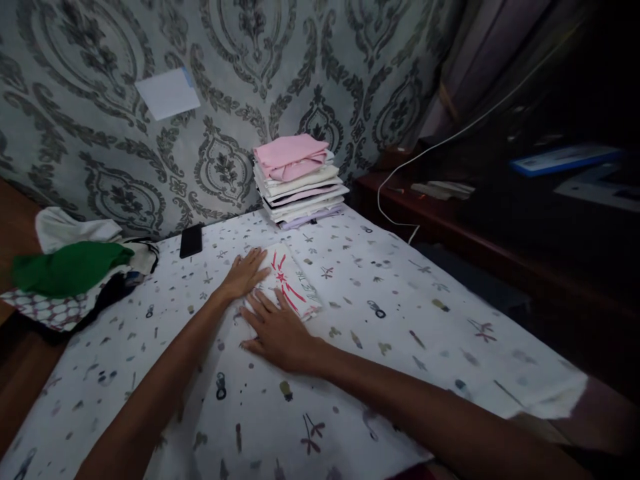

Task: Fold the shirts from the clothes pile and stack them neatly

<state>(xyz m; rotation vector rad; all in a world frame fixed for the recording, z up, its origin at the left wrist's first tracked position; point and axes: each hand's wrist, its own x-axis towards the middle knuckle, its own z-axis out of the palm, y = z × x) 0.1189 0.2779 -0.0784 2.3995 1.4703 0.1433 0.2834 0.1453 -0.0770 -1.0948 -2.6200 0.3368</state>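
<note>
A folded white shirt (285,280) with a red print and some lettering lies flat on the patterned sheet (380,347). My left hand (245,275) rests on its left edge, fingers stretched out. Just in front of it, my right hand (280,330) lies spread, with its fingertips on the near part of the cloth. Neither hand grasps anything. Part of the shirt is hidden under the fingers.
Against the wall stands a stack of folded clothes (303,187), pink on top. A black phone (191,241) lies left of it. Loose clothes, with a green garment (73,268), heap at the far left. A white cable (383,190) hangs over the dark red furniture (430,230) at right.
</note>
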